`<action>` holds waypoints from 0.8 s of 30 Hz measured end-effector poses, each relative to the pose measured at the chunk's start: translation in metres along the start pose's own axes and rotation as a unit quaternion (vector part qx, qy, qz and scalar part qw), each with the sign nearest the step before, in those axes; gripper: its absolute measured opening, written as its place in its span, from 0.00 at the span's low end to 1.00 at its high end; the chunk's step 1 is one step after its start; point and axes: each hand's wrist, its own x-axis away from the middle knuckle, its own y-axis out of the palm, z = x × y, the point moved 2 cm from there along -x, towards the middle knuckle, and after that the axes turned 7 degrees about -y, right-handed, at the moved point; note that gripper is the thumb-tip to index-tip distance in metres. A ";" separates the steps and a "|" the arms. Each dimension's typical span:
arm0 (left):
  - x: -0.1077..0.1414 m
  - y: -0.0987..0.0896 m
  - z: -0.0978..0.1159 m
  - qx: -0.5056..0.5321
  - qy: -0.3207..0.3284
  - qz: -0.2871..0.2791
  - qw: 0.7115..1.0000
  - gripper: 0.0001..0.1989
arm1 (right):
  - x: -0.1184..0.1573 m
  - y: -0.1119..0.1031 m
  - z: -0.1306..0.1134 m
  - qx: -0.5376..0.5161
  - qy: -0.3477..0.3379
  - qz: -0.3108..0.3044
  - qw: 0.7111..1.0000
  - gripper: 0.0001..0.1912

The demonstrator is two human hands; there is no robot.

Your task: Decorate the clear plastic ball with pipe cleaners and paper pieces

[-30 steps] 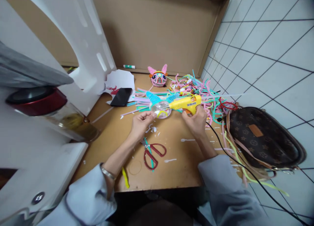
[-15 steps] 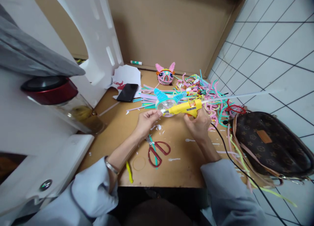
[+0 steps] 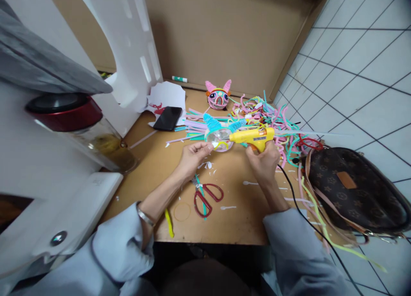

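Note:
My right hand (image 3: 263, 159) is wrapped round the handle of a yellow hot glue gun (image 3: 252, 136), its nozzle pointing left and a long clear glue stick out of its back. My left hand (image 3: 195, 155) pinches a small white piece (image 3: 214, 145) at the fingertips, a short gap from the nozzle. A yellow curved strip (image 3: 223, 145) shows just right of the piece; whether they are joined I cannot tell. Behind both hands lies a clear round craft head (image 3: 213, 136) with blue fuzzy ears. Red-handled scissors (image 3: 205, 197) rest on the table nearer to me.
A finished-looking pink-eared head (image 3: 218, 100) stands at the back. Pipe cleaners (image 3: 257, 112) lie in a heap at the right, near a brown handbag (image 3: 359, 193). A phone (image 3: 168, 118) sits on white paper, and a red-lidded glass bottle (image 3: 109, 144) stands left. The glue gun's cord (image 3: 295, 193) runs toward me.
My right hand has drawn the glue gun to the right, so its nozzle is away from the white piece. The yellow strip beside the piece now shows more clearly. My left hand stays nearly still.

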 end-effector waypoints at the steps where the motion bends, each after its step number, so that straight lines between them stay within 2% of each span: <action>1: 0.000 0.000 0.000 -0.002 0.005 -0.003 1.000 0.25 | 0.000 0.000 0.000 0.001 0.007 -0.001 1.000 0.09; 6: 0.000 0.001 0.000 -0.019 0.018 -0.009 1.000 0.26 | 0.000 0.002 -0.004 -0.007 -0.003 -0.016 1.000 0.08; 24: 0.000 0.001 0.000 -0.006 0.011 -0.028 1.000 0.27 | -0.002 0.000 -0.009 -0.089 0.054 -0.072 0.992 0.09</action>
